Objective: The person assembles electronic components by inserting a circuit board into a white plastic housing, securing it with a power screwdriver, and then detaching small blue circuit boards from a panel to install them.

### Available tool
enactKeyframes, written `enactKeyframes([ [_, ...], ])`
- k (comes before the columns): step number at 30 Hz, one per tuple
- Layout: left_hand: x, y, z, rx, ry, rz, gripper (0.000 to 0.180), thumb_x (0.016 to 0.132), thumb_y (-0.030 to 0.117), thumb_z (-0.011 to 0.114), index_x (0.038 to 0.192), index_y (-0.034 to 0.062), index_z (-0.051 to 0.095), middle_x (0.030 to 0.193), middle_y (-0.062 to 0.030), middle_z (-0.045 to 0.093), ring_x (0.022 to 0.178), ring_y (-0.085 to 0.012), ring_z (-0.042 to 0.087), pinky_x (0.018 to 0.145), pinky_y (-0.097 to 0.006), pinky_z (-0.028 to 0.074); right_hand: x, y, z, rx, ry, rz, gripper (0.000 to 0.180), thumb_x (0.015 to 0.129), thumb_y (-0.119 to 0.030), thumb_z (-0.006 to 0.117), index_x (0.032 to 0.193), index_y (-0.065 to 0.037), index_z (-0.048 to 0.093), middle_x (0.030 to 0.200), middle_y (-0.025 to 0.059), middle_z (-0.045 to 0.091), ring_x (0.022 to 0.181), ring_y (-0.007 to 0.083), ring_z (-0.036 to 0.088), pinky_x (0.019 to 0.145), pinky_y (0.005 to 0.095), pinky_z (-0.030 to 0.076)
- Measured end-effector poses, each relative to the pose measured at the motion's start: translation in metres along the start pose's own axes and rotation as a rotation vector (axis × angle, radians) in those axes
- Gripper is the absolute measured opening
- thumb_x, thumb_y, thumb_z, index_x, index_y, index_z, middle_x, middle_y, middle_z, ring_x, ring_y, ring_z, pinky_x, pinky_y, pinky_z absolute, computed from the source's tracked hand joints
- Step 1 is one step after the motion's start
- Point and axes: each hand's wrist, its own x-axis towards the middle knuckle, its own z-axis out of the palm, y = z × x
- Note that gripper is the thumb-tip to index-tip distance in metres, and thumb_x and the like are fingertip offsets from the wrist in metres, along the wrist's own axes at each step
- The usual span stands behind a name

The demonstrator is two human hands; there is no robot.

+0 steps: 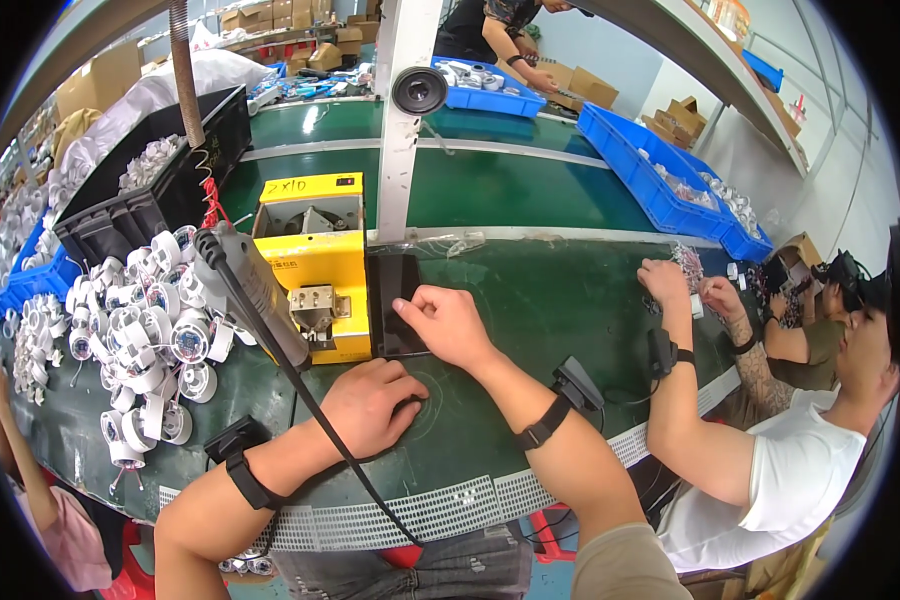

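My left hand rests on the green bench with its fingers curled inward. A dark spot shows between its fingertips, and I cannot tell whether it is a thing or a shadow. Just beyond, my right hand is loosely fisted, its thumb stretched out over the right side of a flat black rectangular panel. No object shows in its fingers. The panel lies alongside a yellow machine with a metal block on its front. A grey cylindrical hand tool with a black cable hangs to the left of my hands.
White round housings are piled on the left, near a black crate. Perforated white strips line the front edge. Blue trays stand at the far right. A post rises behind; a co-worker handles small parts to my right.
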Motion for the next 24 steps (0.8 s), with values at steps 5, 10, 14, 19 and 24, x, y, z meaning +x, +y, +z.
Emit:
enactKeyframes([
  [5,-0.0006,-0.0008,0.0004,-0.003,-0.001,-0.005,0.014,0.078,0.011,0.068,0.092,0.0091,0.067,0.085,-0.0075,0.06,0.082,-0.0282,0.059,0.073,-0.04,0.05,-0.0003,-0.0011,0.0002,0.003,-0.003,0.007,0.033,0.087,-0.026,0.07,0.072,0.001,0.062,0.056,0.015,0.057,0.049,0.0269,0.055,0.051,0.0372,0.043],
  [10,-0.0013,-0.0015,0.001,-0.005,-0.008,-0.005,0.013,0.079,0.011,0.068,0.092,0.0094,0.067,0.086,-0.0076,0.06,0.083,-0.0285,0.059,0.074,-0.041,0.05,-0.0006,-0.0009,0.0003,0.001,-0.004,0.011,0.033,0.087,-0.026,0.071,0.072,0.001,0.062,0.056,0.0153,0.057,0.049,0.027,0.055,0.051,0.0372,0.043],
  [14,-0.0004,-0.0009,0.0011,-0.011,-0.001,0.013,0.015,0.077,0.008,0.07,0.092,0.0089,0.068,0.084,-0.009,0.059,0.081,-0.0299,0.06,0.071,-0.04,0.05,-0.0007,0.0028,0.0019,0.027,0.015,-0.011,0.032,0.088,-0.025,0.071,0.072,0.002,0.061,0.053,0.0115,0.052,0.047,0.0195,0.046,0.049,0.0343,0.039],
  [19,0.0,-0.0001,-0.0003,0.009,-0.006,-0.007,0.016,0.077,0.008,0.07,0.092,0.0094,0.068,0.086,-0.0087,0.06,0.083,-0.0296,0.06,0.072,-0.04,0.05,0.0003,0.0041,0.0036,0.054,0.027,-0.02,0.032,0.088,-0.024,0.071,0.073,0.002,0.061,0.05,0.0077,0.047,0.047,0.0121,0.037,0.047,0.0315,0.035],
  [24,0.0004,0.0005,-0.0003,0.012,-0.019,-0.005,0.014,0.078,0.011,0.069,0.092,0.0092,0.066,0.086,-0.0081,0.06,0.081,-0.0285,0.059,0.073,-0.04,0.05,0.0006,0.0017,0.0015,0.032,0.015,-0.01,0.033,0.087,-0.026,0.07,0.069,0.001,0.061,0.054,0.0151,0.055,0.047,0.0274,0.05,0.05,0.037,0.042],
])
